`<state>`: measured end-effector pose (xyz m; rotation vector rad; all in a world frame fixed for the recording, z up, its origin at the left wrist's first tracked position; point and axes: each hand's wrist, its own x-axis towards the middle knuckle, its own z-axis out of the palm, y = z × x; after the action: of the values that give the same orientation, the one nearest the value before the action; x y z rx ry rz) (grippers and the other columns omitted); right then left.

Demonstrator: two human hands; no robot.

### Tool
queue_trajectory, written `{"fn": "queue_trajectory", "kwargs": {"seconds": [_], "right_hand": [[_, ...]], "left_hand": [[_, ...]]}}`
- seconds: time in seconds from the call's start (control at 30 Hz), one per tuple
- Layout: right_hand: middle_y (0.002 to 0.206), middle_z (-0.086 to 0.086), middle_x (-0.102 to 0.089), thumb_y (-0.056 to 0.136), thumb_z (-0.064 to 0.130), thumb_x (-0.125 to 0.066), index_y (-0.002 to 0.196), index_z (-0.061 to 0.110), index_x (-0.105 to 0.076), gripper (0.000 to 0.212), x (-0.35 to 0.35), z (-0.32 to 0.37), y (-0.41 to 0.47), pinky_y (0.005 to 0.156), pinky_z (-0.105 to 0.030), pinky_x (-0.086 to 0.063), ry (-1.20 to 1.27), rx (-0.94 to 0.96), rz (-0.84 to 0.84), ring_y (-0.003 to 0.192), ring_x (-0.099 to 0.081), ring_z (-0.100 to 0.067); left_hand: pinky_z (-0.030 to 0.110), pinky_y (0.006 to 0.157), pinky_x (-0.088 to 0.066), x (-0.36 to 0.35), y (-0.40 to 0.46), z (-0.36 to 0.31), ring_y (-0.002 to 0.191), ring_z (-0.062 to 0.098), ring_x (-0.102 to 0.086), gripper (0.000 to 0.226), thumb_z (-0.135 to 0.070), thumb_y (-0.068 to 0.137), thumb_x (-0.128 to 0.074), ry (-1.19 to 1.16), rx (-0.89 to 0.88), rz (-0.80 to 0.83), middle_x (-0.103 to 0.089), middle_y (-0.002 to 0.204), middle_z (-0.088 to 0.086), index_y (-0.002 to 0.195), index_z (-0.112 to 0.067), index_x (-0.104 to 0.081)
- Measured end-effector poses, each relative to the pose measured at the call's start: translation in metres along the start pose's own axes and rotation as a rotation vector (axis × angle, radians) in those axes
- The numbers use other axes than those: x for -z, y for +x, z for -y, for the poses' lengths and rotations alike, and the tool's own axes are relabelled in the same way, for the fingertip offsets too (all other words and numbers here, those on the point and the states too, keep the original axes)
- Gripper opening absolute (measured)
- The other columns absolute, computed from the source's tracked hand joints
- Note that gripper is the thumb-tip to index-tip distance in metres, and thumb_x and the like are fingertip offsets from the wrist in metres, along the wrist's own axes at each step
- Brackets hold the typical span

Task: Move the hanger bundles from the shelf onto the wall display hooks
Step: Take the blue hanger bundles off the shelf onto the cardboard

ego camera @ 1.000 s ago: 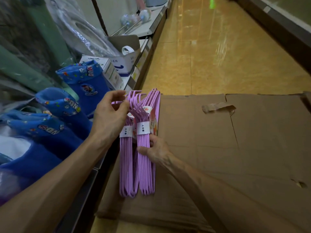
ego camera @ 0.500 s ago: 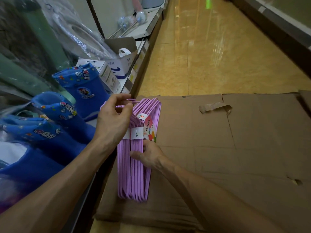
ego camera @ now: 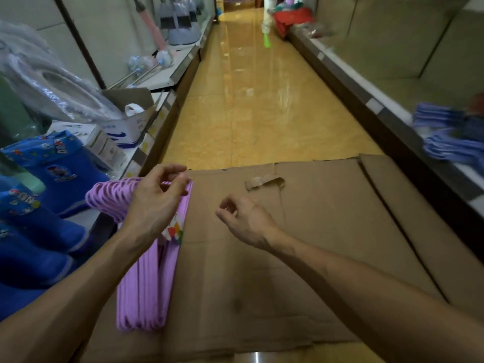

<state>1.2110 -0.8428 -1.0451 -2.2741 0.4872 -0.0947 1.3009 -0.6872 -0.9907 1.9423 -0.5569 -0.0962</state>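
Head view: left hand [ego camera: 154, 203] grips the purple hangers [ego camera: 146, 279] by their hooks at the cardboard's [ego camera: 301, 258] left edge; right hand [ego camera: 246, 221] hovers beside, fingers loosely curled, holding nothing.

A bundle of lilac plastic hangers [ego camera: 146, 281] with a colourful paper label hangs upright by its hooks beside the flattened cardboard's left edge.

Aisle floor [ego camera: 251, 100] open down the middle to the far end. Near: flattened cardboard [ego camera: 301, 258] lies flat, bare on the right half; purple hanger bundle [ego camera: 146, 284] along its left edge. Left shelf [ego camera: 178, 72] crowded: blue boots [ego camera: 52, 174], boxes, brushes. Right shelf edge carries blue hangers [ego camera: 445, 137], blurred.
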Motion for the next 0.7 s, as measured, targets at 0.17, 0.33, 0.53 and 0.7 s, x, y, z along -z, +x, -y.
{"fn": "queue_trajectory", "kwargs": {"seconds": [0.17, 0.33, 0.53, 0.7], "right_hand": [[0.107, 0.004, -0.065, 0.097, 0.042, -0.052, 0.105, 0.024, -0.062, 0.021, 0.066, -0.029, -0.037, 0.089, -0.046, -0.052, -0.037, -0.008, -0.118, 0.102, -0.059, -0.020], [0.108, 0.006, -0.067, 0.099, 0.041, -0.050, 0.109, 0.024, -0.063, 0.023, 0.125, -0.056, -0.078, 0.088, -0.046, -0.053, -0.077, -0.054, -0.221, 0.098, -0.062, -0.018], [0.108, 0.003, -0.068, 0.096, 0.036, -0.053, 0.107, 0.024, -0.065, 0.020, 0.203, -0.104, -0.138, 0.090, -0.044, -0.052, -0.129, -0.181, -0.402, 0.100, -0.062, -0.020], [0.105, 0.003, -0.069, 0.095, 0.033, -0.054, 0.105, 0.023, -0.064, 0.018, 0.257, -0.140, -0.194, 0.088, -0.043, -0.052, -0.185, -0.261, -0.537, 0.098, -0.062, -0.019]], "left_hand": [[0.039, 0.083, -0.054, -0.045, -0.007, -0.034, 0.086, 0.019, -0.067, 0.019, -0.018, 0.100, -0.056, -0.051, -0.041, 0.089, -0.069, 0.105, 0.013, 0.117, -0.016, -0.063], [0.036, 0.081, -0.056, -0.098, -0.012, -0.066, 0.088, 0.007, -0.068, 0.017, -0.032, 0.099, -0.056, -0.052, -0.112, 0.205, -0.069, 0.105, -0.002, 0.115, -0.031, -0.062], [0.031, 0.077, -0.055, -0.174, -0.023, -0.106, 0.083, 0.004, -0.070, 0.010, -0.034, 0.098, -0.059, -0.173, -0.146, 0.347, -0.071, 0.098, -0.007, 0.102, -0.041, -0.066], [0.029, 0.072, -0.054, -0.239, -0.049, -0.148, 0.080, 0.005, -0.069, 0.010, -0.029, 0.099, -0.058, -0.277, -0.199, 0.488, -0.071, 0.098, -0.002, 0.101, -0.037, -0.065]]}}
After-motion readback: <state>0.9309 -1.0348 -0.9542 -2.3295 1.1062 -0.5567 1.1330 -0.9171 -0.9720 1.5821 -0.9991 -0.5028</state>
